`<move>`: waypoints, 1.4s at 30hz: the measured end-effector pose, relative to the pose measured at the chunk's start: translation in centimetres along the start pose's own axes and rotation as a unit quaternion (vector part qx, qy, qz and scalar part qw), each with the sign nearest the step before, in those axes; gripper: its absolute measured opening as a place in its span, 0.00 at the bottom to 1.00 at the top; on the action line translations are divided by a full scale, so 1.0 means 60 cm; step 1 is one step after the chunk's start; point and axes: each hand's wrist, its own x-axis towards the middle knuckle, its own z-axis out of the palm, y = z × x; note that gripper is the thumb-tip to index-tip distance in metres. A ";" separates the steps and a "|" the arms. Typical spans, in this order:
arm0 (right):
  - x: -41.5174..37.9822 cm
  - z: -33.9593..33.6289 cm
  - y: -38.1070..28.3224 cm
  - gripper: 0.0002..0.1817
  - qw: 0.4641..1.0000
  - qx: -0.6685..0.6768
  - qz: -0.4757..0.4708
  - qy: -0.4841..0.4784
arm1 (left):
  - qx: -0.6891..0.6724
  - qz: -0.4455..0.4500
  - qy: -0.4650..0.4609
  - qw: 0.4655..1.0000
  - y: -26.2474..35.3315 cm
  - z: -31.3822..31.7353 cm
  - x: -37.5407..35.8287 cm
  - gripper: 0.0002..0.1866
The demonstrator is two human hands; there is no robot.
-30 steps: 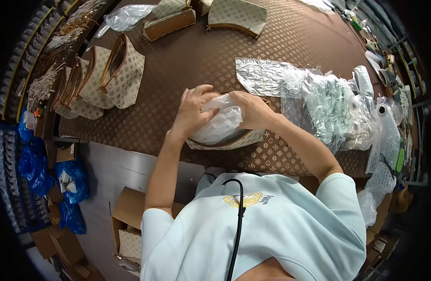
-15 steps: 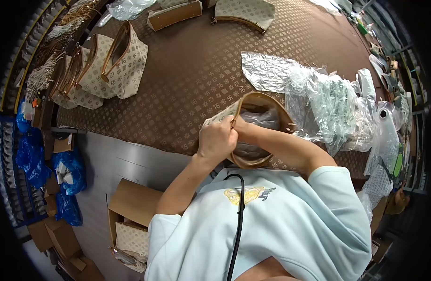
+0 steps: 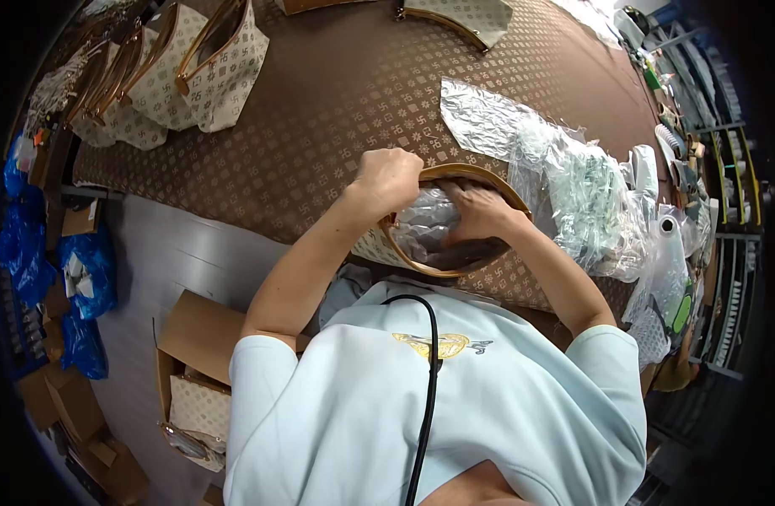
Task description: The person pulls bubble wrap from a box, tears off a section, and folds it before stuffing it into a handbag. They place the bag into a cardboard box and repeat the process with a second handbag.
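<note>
A cream patterned handbag (image 3: pixel 372 247) with a tan trimmed rim stands on the table against my body, its mouth facing up. Crumpled clear plastic (image 3: pixel 425 221) fills its inside. My left hand (image 3: pixel 389 180) is closed on the bag's far left rim, fingertips hidden behind the edge. Reaching in from the right, my right hand (image 3: pixel 482 212) lies inside the mouth with fingers stretched out against the plastic; some fingertips are out of sight.
Clear plastic bags (image 3: pixel 581 198) and a silvery crinkled sheet (image 3: pixel 482 118) lie to the right. Several similar handbags (image 3: pixel 227 80) stand at far left. Another handbag (image 3: pixel 467 18) lies at the back. On the floor, a cardboard box (image 3: pixel 203 333) holds more bags. A black cable (image 3: pixel 429 379) hangs over my shirt.
My right hand has shifted right inside the bag, so it now shows in the mouth. My left hand has moved up along the rim. The bag's mouth has turned more toward me.
</note>
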 end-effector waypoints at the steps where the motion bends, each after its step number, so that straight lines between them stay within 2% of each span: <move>1: 0.001 0.005 0.001 0.56 1.000 0.004 0.007 -0.004 | -0.012 0.012 0.020 1.000 0.002 0.002 -0.004 0.08; 3: -0.003 0.011 -0.014 0.55 0.999 -0.026 0.022 0.009 | -0.017 0.007 0.055 0.998 0.007 0.006 -0.009 0.08; 4: -0.003 0.024 -0.006 0.53 0.999 -0.017 0.001 0.047 | -0.025 -0.005 0.070 0.997 0.004 0.004 -0.013 0.08; 5: -0.007 0.020 -0.007 0.52 0.999 -0.028 0.004 0.038 | -0.014 0.027 0.064 0.997 0.002 0.004 -0.019 0.07; 6: -0.015 0.007 -0.017 0.51 0.999 -0.042 0.003 0.027 | 0.056 0.079 0.229 0.969 -0.006 0.049 -0.025 0.07; 7: -0.037 -0.024 -0.043 0.43 0.999 -0.010 -0.036 0.023 | 0.044 -0.017 0.065 0.997 0.014 -0.005 -0.039 0.06; 8: -0.043 -0.022 -0.022 0.40 0.987 0.019 -0.098 0.128 | 0.023 -0.030 0.167 0.985 0.009 0.044 -0.017 0.06; 9: -0.048 -0.017 -0.004 0.36 0.961 0.065 -0.155 0.221 | -0.005 -0.058 0.167 0.984 0.003 0.070 -0.006 0.07; 10: -0.075 -0.041 -0.034 0.34 0.911 -0.049 -0.186 0.364 | 0.135 -0.006 0.381 0.915 -0.006 0.091 -0.057 0.07; 11: -0.081 -0.058 -0.042 0.35 0.902 -0.074 -0.195 0.379 | 0.022 -0.052 0.305 0.951 0.000 0.083 -0.074 0.07; 12: -0.063 -0.046 -0.011 0.36 0.930 0.017 -0.192 0.314 | -0.088 -0.084 0.233 0.965 0.002 0.068 -0.081 0.07; 13: -0.050 -0.038 0.001 0.37 0.948 0.103 -0.179 0.243 | -0.070 -0.087 0.188 0.976 0.001 0.069 -0.097 0.08; 14: -0.043 -0.040 0.009 0.32 0.973 0.068 -0.158 0.151 | -0.064 -0.110 0.196 0.972 0.005 0.075 -0.117 0.08; 16: -0.006 -0.039 0.029 0.23 0.987 -0.050 -0.113 0.107 | -0.154 -0.200 0.212 0.944 0.014 0.091 -0.182 0.08; 17: -0.022 -0.052 -0.022 0.19 0.989 -0.035 -0.119 0.085 | -0.155 -0.219 0.214 0.939 0.020 0.104 -0.222 0.08; 18: -0.027 -0.050 -0.047 0.19 0.987 -0.036 -0.134 0.081 | -0.220 -0.251 0.235 0.913 0.025 0.116 -0.266 0.14; 19: -0.027 -0.051 -0.071 0.19 0.974 -0.013 -0.205 0.095 | -0.280 -0.279 0.262 0.880 0.026 0.125 -0.309 0.22; 20: -0.026 -0.050 -0.100 0.20 0.955 0.006 -0.277 0.105 | -0.294 -0.305 0.216 0.880 0.030 0.140 -0.350 0.36; 22: -0.031 -0.036 -0.170 0.20 0.949 -0.037 -0.300 0.091 | -0.382 -0.315 0.187 0.848 0.046 0.179 -0.439 0.46; 24: -0.021 -0.013 -0.232 0.20 0.942 -0.071 -0.322 0.055 | -0.622 -0.288 0.325 0.652 0.050 0.265 -0.507 0.51; 26: -0.037 0.025 -0.312 0.20 0.914 -0.085 -0.390 0.065 | -0.723 -0.396 0.400 0.400 0.066 0.317 -0.576 0.51; 28: -0.065 0.076 -0.405 0.23 0.845 -0.067 -0.525 0.072 | -0.815 -0.333 0.395 0.264 0.088 0.352 -0.645 0.51; 30: -0.077 0.135 -0.502 0.26 0.763 -0.051 -0.641 0.066 | -0.876 -0.252 0.369 0.180 0.087 0.480 -0.666 0.51; 31: -0.091 0.163 -0.553 0.26 0.736 -0.077 -0.670 0.054 | -0.857 -0.273 0.420 0.126 0.100 0.499 -0.685 0.49; 32: -0.104 0.194 -0.606 0.27 0.707 -0.103 -0.699 0.044 | -0.827 -0.268 0.485 0.096 0.114 0.512 -0.713 0.49; 33: -0.107 0.233 -0.662 0.28 0.650 -0.093 -0.752 0.050 | -0.790 -0.262 0.550 0.068 0.120 0.520 -0.751 0.48; 34: -0.131 0.263 -0.725 0.27 0.640 -0.112 -0.760 0.020 | -0.753 -0.238 0.613 0.023 0.127 0.527 -0.792 0.52; 35: -0.158 0.297 -0.781 0.26 0.632 -0.136 -0.763 -0.016 | -0.691 -0.267 0.671 -0.028 0.128 0.566 -0.820 0.54; 36: -0.173 0.340 -0.835 0.27 0.594 -0.155 -0.789 -0.023 | -0.623 -0.293 0.721 -0.080 0.125 0.604 -0.850 0.56; 37: -0.185 0.390 -0.887 0.28 0.553 -0.135 -0.822 -0.030 | -0.577 -0.306 0.745 -0.132 0.137 0.593 -0.907 0.60; 38: -0.201 0.445 -0.939 0.28 0.510 -0.112 -0.852 -0.038 | -0.505 -0.320 0.791 -0.132 0.138 0.638 -0.949 0.56; 39: -0.222 0.501 -0.992 0.28 0.479 -0.106 -0.869 -0.057 | -0.445 -0.335 0.817 -0.147 0.150 0.631 -1.005 0.51; 40: -0.244 0.561 -1.037 0.28 0.450 -0.099 -0.884 -0.079 | -0.407 -0.355 0.826 -0.159 0.163 0.650 -1.059 0.45; 41: -0.260 0.629 -1.076 0.28 0.432 -0.083 -0.894 -0.088 | -0.342 -0.413 0.828 -0.160 0.173 0.681 -1.105 0.41; 42: -0.273 0.700 -1.111 0.28 0.414 -0.068 -0.903 -0.097 | -0.315 -0.414 0.838 -0.167 0.184 0.694 -1.154 0.35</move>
